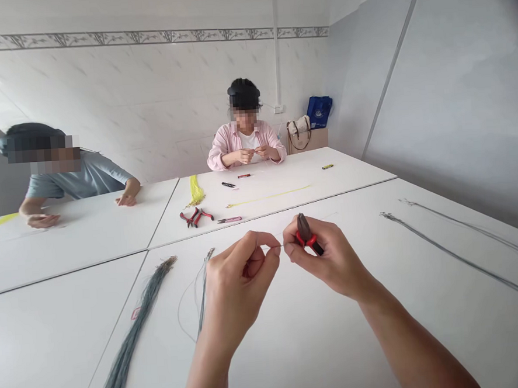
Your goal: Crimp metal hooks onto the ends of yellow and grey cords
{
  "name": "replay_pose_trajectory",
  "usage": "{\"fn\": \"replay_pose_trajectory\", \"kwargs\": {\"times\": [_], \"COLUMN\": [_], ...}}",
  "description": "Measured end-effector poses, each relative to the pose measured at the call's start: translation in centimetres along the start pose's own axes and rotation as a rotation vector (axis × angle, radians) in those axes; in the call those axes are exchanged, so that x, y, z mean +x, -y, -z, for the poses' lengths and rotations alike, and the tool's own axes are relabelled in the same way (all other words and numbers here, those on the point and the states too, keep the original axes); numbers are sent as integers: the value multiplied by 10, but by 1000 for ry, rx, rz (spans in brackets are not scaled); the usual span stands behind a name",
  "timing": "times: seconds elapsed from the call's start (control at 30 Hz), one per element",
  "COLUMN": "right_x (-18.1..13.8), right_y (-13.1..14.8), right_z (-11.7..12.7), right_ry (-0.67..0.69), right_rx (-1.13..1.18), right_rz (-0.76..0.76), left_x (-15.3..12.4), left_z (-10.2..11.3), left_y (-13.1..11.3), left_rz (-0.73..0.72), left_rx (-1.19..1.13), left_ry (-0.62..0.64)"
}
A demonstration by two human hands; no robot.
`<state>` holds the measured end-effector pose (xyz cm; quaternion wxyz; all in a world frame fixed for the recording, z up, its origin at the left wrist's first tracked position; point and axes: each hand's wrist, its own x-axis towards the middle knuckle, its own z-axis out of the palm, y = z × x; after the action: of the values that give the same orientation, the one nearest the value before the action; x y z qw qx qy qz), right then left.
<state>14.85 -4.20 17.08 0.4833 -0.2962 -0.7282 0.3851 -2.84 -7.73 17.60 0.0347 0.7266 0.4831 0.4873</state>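
Note:
My left hand (242, 280) is raised over the white table (321, 342), fingers pinched on a thin wire (274, 247) that runs between both hands. My right hand (326, 254) is closed around small red-handled pliers (306, 233), jaws pointing up, and its thumb and forefinger also pinch the wire's other end. Below the left hand lie a few loose grey wires (202, 291). A long bundle of grey wires (134, 336) stretches along the table to the left.
More grey wire bundles (460, 258) lie at the right. On the far table sit red pliers (195, 216), yellow wires (194, 190), a long yellow strand (268, 197) and small tools. One person works opposite (246, 142), another leans at the left (71, 176). Bags (310, 123) stand by the wall.

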Motion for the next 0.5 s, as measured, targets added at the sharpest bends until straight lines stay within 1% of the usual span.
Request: {"fn": "replay_pose_trajectory", "kwargs": {"times": [0.2, 0.33, 0.43, 0.5], "right_x": [2, 4, 8, 12], "right_y": [-2, -3, -9, -17], "right_z": [0, 5, 17, 30], "right_ry": [8, 3, -58, -128], "right_rx": [-22, -41, -74, -92], "right_rz": [-10, -15, -17, -28], "left_x": [0, 3, 6, 9], "left_z": [-2, -1, 4, 8], "left_y": [1, -4, -1, 10], "left_rz": [33, 116, 207, 233], "left_rx": [-17, -151, -312, -357], "left_ry": [26, -8, -12, 12]}}
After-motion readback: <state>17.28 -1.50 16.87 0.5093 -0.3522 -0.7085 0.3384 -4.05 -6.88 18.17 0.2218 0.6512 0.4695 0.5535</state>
